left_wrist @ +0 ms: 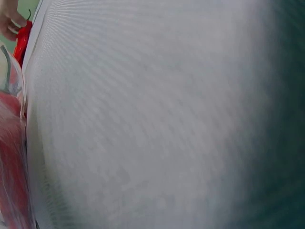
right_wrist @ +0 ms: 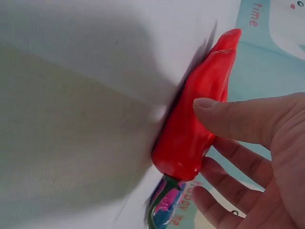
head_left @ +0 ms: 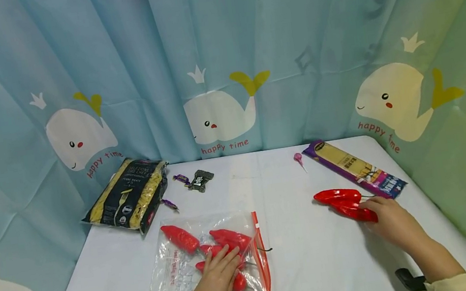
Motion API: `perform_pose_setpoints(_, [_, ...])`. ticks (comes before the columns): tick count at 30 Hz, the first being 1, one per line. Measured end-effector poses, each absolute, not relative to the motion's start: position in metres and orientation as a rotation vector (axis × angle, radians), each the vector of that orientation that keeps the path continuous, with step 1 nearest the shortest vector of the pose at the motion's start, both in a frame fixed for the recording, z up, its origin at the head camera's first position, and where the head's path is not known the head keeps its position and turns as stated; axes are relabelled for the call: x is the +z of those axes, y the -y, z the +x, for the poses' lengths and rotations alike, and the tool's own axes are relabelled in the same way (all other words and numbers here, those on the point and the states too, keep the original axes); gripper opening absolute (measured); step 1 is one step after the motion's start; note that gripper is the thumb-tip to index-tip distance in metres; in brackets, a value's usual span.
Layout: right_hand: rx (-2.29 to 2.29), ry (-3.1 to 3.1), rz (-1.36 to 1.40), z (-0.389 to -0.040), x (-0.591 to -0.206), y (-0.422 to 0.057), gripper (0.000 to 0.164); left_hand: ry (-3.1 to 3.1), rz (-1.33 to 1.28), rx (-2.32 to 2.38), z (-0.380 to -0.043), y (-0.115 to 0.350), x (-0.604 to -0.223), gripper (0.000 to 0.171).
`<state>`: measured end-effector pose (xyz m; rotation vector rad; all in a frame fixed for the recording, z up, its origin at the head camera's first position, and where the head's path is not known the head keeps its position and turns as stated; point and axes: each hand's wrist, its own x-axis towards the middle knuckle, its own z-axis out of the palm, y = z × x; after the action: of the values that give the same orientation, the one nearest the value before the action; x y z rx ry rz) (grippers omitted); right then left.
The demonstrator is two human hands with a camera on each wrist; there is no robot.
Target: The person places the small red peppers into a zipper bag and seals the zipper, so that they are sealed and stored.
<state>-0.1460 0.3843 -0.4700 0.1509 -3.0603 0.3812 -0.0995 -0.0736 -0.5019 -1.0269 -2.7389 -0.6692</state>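
My left hand [head_left: 214,285] rests on a clear zip bag [head_left: 158,270] with a red strip along its opening, fingers spread over the film. Several red peppers [head_left: 180,238] lie inside the bag, some partly hidden under that hand; a stem pokes out past the opening. At the right, my right hand [head_left: 391,222] pinches a glossy red chili pepper [right_wrist: 186,124] with a green stem, thumb on its near side and fingers behind. A second red pepper [head_left: 336,195] lies right beside it. The left wrist view shows mostly white tabletop, with the bag at its left edge.
A pasta bag [head_left: 130,194] lies at the back left, near a dark wrapped candy [head_left: 200,180] and small purple candies [head_left: 170,204]. Toward the back right are a pink lollipop [head_left: 298,157] and a long purple noodle packet [head_left: 354,168]. A whale-print curtain [head_left: 289,33] surrounds the table.
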Motion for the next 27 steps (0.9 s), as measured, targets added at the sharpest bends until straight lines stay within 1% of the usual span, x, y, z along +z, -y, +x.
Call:
perform_pose_setpoints(7, [0.301,3.107,0.171,-0.149,-0.479,-0.387,0.051,2.755,-1.024,-0.655,-0.099,0.073,-0.502,0.034])
perform_pose_setpoints(12, [0.305,3.133,0.213,-0.145,-0.479,-0.375,0.049,2.76,-1.021,-0.654,-0.099,0.073,-0.501,0.034])
perform_pose_setpoints(18, [0.443,3.16,0.352,-0.134,-0.472,-0.333,0.05,2.755,-1.025,-0.653,-0.099,0.074,-0.501,0.034])
perform_pose_setpoints(22, [0.579,3.214,0.434,-0.127,-0.466,-0.299,0.045,2.72,-1.039,-0.652,-0.099,0.074,-0.501,0.034])
perform_pose_setpoints(27, [0.691,3.2,0.672,-0.124,-0.463,-0.269,0.041,2.721,-1.038,-0.647,-0.099,0.074,-0.503,0.034])
